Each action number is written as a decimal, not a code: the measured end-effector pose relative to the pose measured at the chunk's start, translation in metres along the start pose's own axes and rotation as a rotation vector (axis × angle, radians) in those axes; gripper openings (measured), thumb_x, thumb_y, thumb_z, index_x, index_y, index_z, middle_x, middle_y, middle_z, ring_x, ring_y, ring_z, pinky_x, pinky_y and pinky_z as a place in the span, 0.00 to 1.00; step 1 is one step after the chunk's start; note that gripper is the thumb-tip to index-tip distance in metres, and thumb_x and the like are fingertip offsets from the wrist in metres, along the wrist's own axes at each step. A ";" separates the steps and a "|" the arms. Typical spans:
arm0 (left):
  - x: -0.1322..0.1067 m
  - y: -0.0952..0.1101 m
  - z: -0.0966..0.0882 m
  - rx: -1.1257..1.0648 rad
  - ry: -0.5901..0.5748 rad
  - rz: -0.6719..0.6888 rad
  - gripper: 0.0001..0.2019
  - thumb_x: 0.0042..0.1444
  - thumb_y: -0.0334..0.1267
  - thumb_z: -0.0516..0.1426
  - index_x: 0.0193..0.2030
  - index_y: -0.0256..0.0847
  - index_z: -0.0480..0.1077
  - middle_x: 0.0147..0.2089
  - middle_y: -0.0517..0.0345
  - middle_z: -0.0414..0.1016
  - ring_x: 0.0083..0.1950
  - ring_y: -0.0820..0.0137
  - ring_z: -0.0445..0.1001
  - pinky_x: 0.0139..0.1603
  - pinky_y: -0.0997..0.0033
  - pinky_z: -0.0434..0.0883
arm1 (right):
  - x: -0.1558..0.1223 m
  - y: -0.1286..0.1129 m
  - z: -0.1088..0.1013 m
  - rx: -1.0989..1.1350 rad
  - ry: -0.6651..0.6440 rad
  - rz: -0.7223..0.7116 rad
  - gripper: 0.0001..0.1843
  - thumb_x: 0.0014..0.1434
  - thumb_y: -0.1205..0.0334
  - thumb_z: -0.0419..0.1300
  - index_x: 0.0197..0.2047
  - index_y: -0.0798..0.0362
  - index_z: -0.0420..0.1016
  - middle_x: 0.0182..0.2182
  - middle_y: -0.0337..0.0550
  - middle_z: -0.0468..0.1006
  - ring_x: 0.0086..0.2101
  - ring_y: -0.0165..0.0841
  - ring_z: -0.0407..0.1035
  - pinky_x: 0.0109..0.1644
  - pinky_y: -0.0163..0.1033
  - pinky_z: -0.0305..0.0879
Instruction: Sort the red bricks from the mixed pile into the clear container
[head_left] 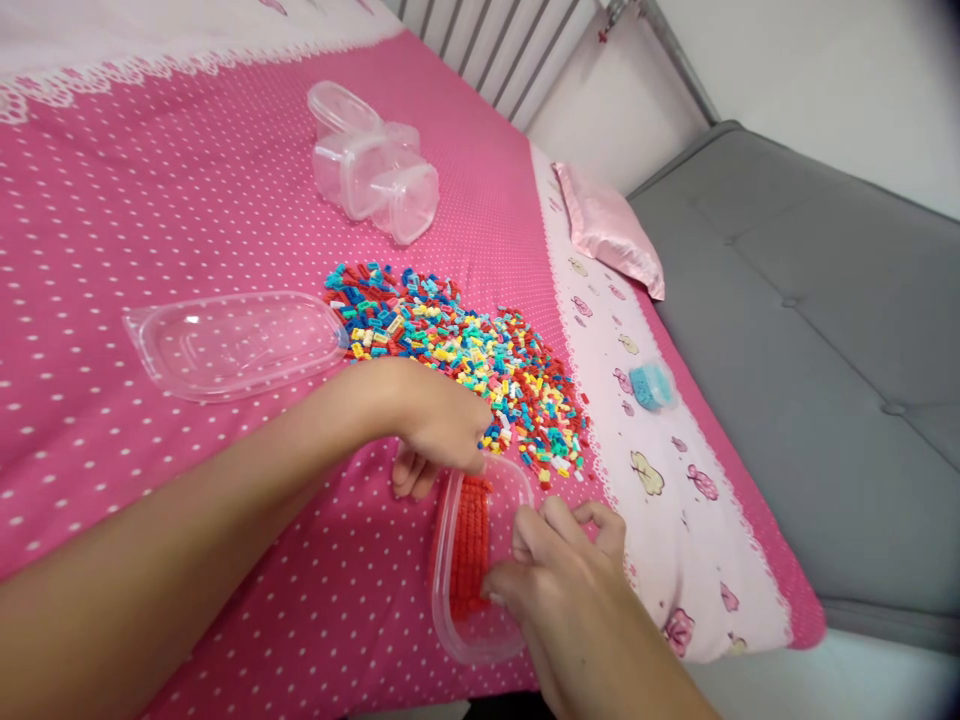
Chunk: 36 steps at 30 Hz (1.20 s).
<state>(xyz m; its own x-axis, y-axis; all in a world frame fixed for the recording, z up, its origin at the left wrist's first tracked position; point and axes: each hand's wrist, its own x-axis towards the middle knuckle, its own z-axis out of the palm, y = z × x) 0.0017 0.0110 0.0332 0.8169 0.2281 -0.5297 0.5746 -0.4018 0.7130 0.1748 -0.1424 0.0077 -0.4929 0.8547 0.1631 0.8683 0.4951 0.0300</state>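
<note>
A clear plastic container [484, 655] sits near the bed's front edge, with tight rows of small red toy bricks [472, 540] along its left side. My left hand [446, 425] bends over the container's far end, beside the loose pile of multicoloured bricks [480, 345]. Its fingers are curled, and whatever they may grip is hidden. My right hand [566, 560] leans over the container's right side, thumb tip at the red rows and fingers curled. Anything between thumb and fingers is too small or covered to make out.
A clear lid [240, 345] lies left of the pile. Several clear empty containers [375, 175] rest farther back on the pink dotted sheet [187, 200]. To the right are a small box with blue pieces [652, 386], a pink pillow [607, 230] and a grey padded headboard [795, 380].
</note>
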 end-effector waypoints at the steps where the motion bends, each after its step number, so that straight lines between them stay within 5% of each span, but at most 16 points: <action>1: 0.000 0.000 0.000 0.001 0.000 0.002 0.22 0.61 0.32 0.49 0.15 0.37 0.69 0.20 0.49 0.78 0.20 0.70 0.74 0.27 0.73 0.73 | 0.000 0.000 -0.001 0.013 -0.007 -0.007 0.13 0.54 0.69 0.65 0.21 0.47 0.73 0.26 0.37 0.70 0.30 0.35 0.61 0.45 0.46 0.45; 5: 0.000 -0.001 0.001 -0.005 0.012 -0.016 0.23 0.62 0.34 0.49 0.15 0.37 0.69 0.19 0.50 0.76 0.20 0.70 0.73 0.25 0.73 0.72 | 0.001 0.004 -0.021 0.159 -0.017 0.015 0.14 0.63 0.67 0.61 0.26 0.45 0.76 0.27 0.35 0.71 0.31 0.33 0.63 0.42 0.44 0.47; 10: 0.001 -0.002 0.000 -0.032 -0.009 -0.024 0.25 0.65 0.34 0.48 0.15 0.38 0.65 0.19 0.51 0.75 0.18 0.72 0.71 0.27 0.74 0.71 | 0.001 0.030 -0.042 0.350 -0.025 0.206 0.09 0.69 0.63 0.58 0.43 0.41 0.80 0.31 0.34 0.74 0.35 0.33 0.68 0.43 0.40 0.55; 16: -0.007 -0.009 -0.004 -0.131 0.079 -0.050 0.21 0.70 0.50 0.46 0.29 0.41 0.65 0.21 0.56 0.75 0.19 0.69 0.70 0.24 0.72 0.70 | 0.009 0.075 0.004 0.581 0.337 0.530 0.11 0.71 0.55 0.55 0.44 0.47 0.79 0.38 0.40 0.77 0.40 0.37 0.70 0.44 0.41 0.62; 22: -0.002 -0.022 -0.016 0.160 0.535 0.043 0.18 0.69 0.49 0.47 0.32 0.42 0.67 0.28 0.59 0.75 0.29 0.68 0.72 0.30 0.72 0.64 | 0.002 0.100 0.048 0.553 0.464 0.554 0.12 0.70 0.58 0.54 0.47 0.50 0.78 0.40 0.43 0.75 0.43 0.39 0.69 0.49 0.45 0.64; 32: 0.015 -0.020 -0.021 0.258 0.701 0.135 0.19 0.69 0.47 0.47 0.31 0.41 0.69 0.26 0.62 0.70 0.28 0.71 0.69 0.31 0.72 0.59 | -0.019 0.108 0.053 0.513 0.336 0.485 0.10 0.68 0.65 0.57 0.46 0.46 0.80 0.44 0.44 0.76 0.47 0.41 0.68 0.53 0.49 0.65; 36: 0.021 -0.030 -0.023 0.304 0.819 0.133 0.16 0.68 0.45 0.50 0.39 0.42 0.75 0.35 0.58 0.79 0.35 0.67 0.75 0.37 0.70 0.65 | -0.011 0.102 0.066 0.473 0.343 0.456 0.14 0.69 0.67 0.56 0.53 0.47 0.79 0.48 0.46 0.77 0.49 0.42 0.67 0.55 0.52 0.66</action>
<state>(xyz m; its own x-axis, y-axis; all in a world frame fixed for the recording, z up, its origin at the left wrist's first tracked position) 0.0022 0.0486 0.0114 0.7223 0.6796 0.1280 0.5293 -0.6624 0.5302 0.2648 -0.0909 -0.0559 0.0230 0.9329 0.3593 0.8279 0.1837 -0.5299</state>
